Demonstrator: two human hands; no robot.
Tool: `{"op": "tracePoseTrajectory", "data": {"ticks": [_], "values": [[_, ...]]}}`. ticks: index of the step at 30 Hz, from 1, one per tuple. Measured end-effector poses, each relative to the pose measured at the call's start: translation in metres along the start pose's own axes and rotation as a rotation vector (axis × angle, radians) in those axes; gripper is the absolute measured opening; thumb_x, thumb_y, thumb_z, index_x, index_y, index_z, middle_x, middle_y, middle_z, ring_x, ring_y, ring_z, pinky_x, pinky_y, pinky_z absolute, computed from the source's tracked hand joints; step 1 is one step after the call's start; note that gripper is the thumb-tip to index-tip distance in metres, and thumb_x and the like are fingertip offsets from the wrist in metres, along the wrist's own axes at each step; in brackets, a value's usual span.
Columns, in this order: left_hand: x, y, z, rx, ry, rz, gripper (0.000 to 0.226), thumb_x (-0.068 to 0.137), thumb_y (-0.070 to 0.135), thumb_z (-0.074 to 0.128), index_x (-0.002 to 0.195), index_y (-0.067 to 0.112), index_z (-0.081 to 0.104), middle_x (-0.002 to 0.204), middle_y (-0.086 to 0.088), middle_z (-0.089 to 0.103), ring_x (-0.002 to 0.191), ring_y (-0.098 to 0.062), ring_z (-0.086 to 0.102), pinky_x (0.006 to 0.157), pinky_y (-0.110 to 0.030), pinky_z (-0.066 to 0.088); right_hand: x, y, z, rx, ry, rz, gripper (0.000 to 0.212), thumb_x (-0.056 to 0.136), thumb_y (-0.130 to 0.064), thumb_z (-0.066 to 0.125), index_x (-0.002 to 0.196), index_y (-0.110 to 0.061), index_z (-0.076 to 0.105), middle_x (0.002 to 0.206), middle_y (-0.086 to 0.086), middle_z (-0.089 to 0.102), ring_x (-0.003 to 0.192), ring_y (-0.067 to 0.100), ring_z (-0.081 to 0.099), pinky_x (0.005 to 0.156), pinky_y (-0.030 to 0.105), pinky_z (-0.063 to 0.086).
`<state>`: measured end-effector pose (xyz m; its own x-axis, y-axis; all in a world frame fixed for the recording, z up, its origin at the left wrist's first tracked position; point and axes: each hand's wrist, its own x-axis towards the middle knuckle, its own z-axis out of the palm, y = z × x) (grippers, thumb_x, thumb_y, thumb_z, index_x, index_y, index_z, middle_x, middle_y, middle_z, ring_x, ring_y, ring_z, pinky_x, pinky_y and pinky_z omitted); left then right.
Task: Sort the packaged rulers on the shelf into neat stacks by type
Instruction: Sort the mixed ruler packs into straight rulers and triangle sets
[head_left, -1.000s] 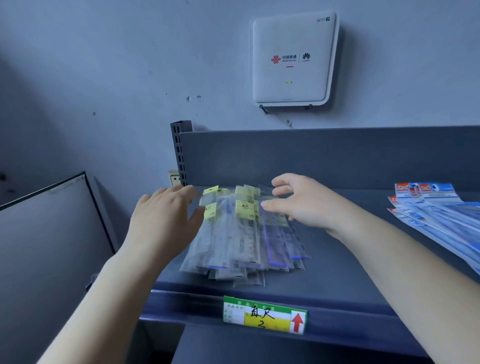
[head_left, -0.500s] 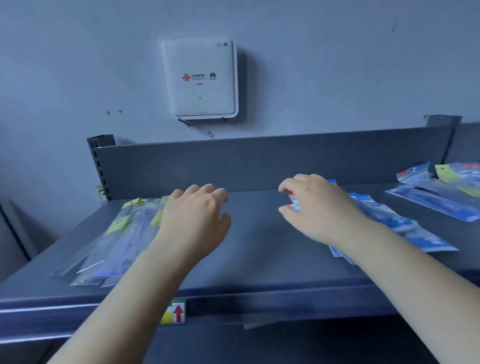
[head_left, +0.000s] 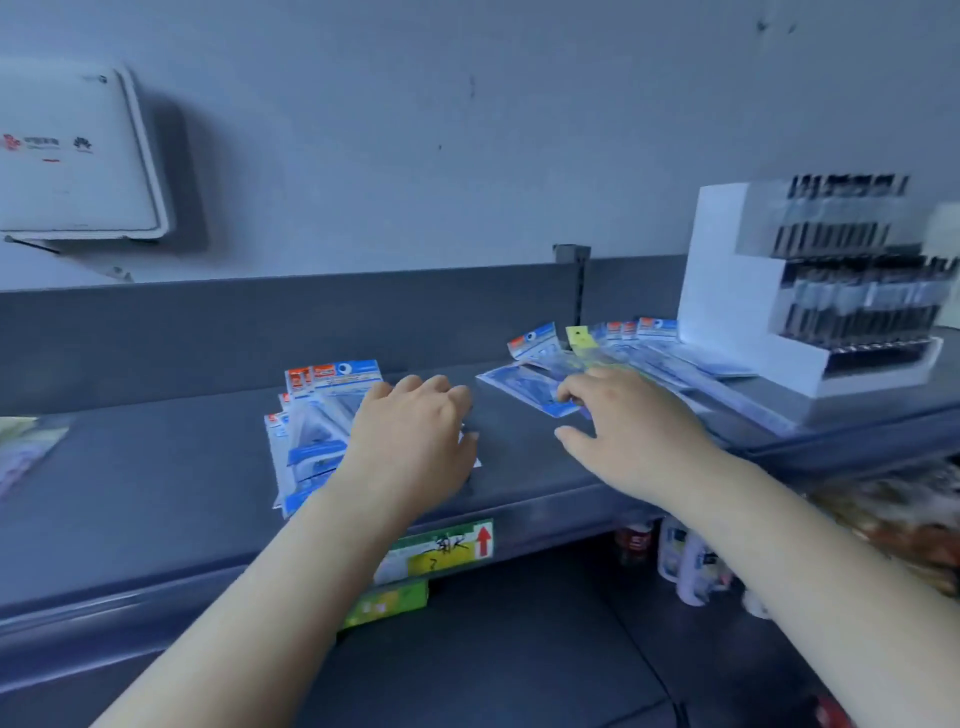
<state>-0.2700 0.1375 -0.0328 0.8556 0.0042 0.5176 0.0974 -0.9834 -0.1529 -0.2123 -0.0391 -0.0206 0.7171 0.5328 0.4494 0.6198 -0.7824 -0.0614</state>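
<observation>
A loose stack of blue ruler packs with orange headers (head_left: 311, 415) lies on the grey shelf (head_left: 156, 488). My left hand (head_left: 415, 441) hovers over its right side, fingers loosely curled and holding nothing. My right hand (head_left: 623, 431) reaches over a second, scattered spread of blue packs (head_left: 524, 384), fingers relaxed, touching or just above them. One yellow-headed pack (head_left: 581, 339) lies among that spread. A clear-pack pile with yellow tags (head_left: 26, 447) sits at the far left edge, blurred.
A white tiered display of dark pens (head_left: 810, 291) stands at the right end of the shelf. A white router box (head_left: 72, 156) hangs on the wall. A price label with a red arrow (head_left: 452, 545) is on the shelf's front lip. Bottles (head_left: 680, 561) stand below.
The view has swung right along the shelf. Both hands left the clear yellow-tagged pile and moved right over the blue packs; the pen display has come into view.
</observation>
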Motion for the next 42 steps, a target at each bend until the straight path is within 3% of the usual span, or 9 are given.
{"op": "tracePoseTrajectory", "data": {"ticks": [10, 16, 21, 25, 28, 32, 37, 39, 42], "values": [[0.060, 0.100, 0.018, -0.080, -0.061, 0.168, 0.030, 0.093, 0.036, 0.042, 0.116, 0.021, 0.053, 0.119, 0.005, 0.056, 0.115, -0.019, 0.048, 0.090, -0.029, 0.033, -0.028, 0.125, -0.010, 0.051, -0.010, 0.234, 0.028, 0.089, -0.033, 0.053, 0.115, -0.022, 0.056, 0.117, -0.006, 0.056, 0.110, 0.016, 0.051, 0.088, 0.031, 0.044], [0.105, 0.123, 0.035, -0.086, -0.113, 0.250, 0.033, 0.093, 0.038, 0.042, 0.119, 0.021, 0.052, 0.123, 0.004, 0.055, 0.116, -0.019, 0.049, 0.091, -0.028, 0.033, -0.015, 0.173, -0.002, 0.110, -0.035, 0.319, 0.023, 0.089, -0.029, 0.056, 0.109, -0.021, 0.058, 0.107, -0.007, 0.055, 0.105, 0.015, 0.051, 0.076, 0.025, 0.037], [0.143, 0.145, 0.055, -0.085, -0.169, 0.311, 0.037, 0.094, 0.041, 0.041, 0.123, 0.021, 0.051, 0.127, 0.002, 0.053, 0.118, -0.021, 0.047, 0.094, -0.030, 0.034, 0.006, 0.208, 0.009, 0.085, -0.115, 0.365, 0.028, 0.089, -0.031, 0.055, 0.115, -0.022, 0.057, 0.120, -0.004, 0.057, 0.112, 0.018, 0.051, 0.092, 0.033, 0.044], [0.163, 0.169, 0.076, -0.090, -0.197, 0.361, 0.045, 0.094, 0.050, 0.035, 0.130, 0.024, 0.048, 0.135, 0.003, 0.049, 0.126, -0.020, 0.042, 0.098, -0.031, 0.032, 0.029, 0.231, 0.022, 0.055, -0.184, 0.371, 0.035, 0.087, -0.035, 0.057, 0.119, -0.023, 0.054, 0.125, -0.003, 0.056, 0.116, 0.018, 0.050, 0.093, 0.033, 0.044], [0.169, 0.177, 0.089, -0.144, -0.280, 0.365, 0.045, 0.094, 0.054, 0.031, 0.122, 0.027, 0.052, 0.133, 0.009, 0.049, 0.126, -0.018, 0.041, 0.098, -0.033, 0.031, 0.042, 0.244, 0.030, 0.106, -0.212, 0.385, 0.036, 0.082, -0.031, 0.065, 0.115, -0.019, 0.056, 0.118, -0.001, 0.060, 0.107, 0.019, 0.054, 0.091, 0.033, 0.046], [0.171, 0.167, 0.091, -0.236, -0.337, 0.300, 0.049, 0.091, 0.060, 0.028, 0.109, 0.028, 0.061, 0.121, 0.014, 0.059, 0.115, -0.014, 0.053, 0.094, -0.032, 0.042, 0.054, 0.256, 0.035, 0.281, -0.169, 0.452, 0.049, 0.073, -0.021, 0.075, 0.117, -0.017, 0.055, 0.102, -0.002, 0.058, 0.092, 0.016, 0.053, 0.078, 0.026, 0.043], [0.168, 0.153, 0.086, -0.297, -0.308, -0.022, 0.036, 0.081, 0.059, 0.054, 0.092, 0.026, 0.065, 0.083, 0.010, 0.061, 0.081, -0.015, 0.056, 0.068, -0.027, 0.044, 0.066, 0.264, 0.041, 0.437, -0.029, 0.432, 0.040, 0.076, -0.014, 0.071, 0.114, -0.015, 0.058, 0.093, -0.001, 0.058, 0.084, 0.015, 0.050, 0.064, 0.025, 0.035], [0.169, 0.150, 0.087, -0.270, -0.332, -0.110, 0.045, 0.077, 0.058, 0.060, 0.101, 0.020, 0.061, 0.094, 0.006, 0.061, 0.089, -0.018, 0.056, 0.075, -0.029, 0.046, 0.071, 0.264, 0.041, 0.540, -0.018, 0.418, 0.033, 0.078, -0.012, 0.068, 0.109, -0.017, 0.061, 0.090, -0.001, 0.057, 0.077, 0.015, 0.050, 0.061, 0.020, 0.037], [0.172, 0.146, 0.091, -0.291, -0.405, -0.237, 0.055, 0.074, 0.057, 0.067, 0.106, 0.014, 0.056, 0.101, -0.001, 0.062, 0.093, -0.021, 0.057, 0.078, -0.030, 0.046, 0.073, 0.263, 0.040, 0.765, 0.000, 0.442, 0.027, 0.081, -0.004, 0.059, 0.103, -0.020, 0.059, 0.087, 0.000, 0.058, 0.065, 0.015, 0.051, 0.064, 0.025, 0.040]]}}
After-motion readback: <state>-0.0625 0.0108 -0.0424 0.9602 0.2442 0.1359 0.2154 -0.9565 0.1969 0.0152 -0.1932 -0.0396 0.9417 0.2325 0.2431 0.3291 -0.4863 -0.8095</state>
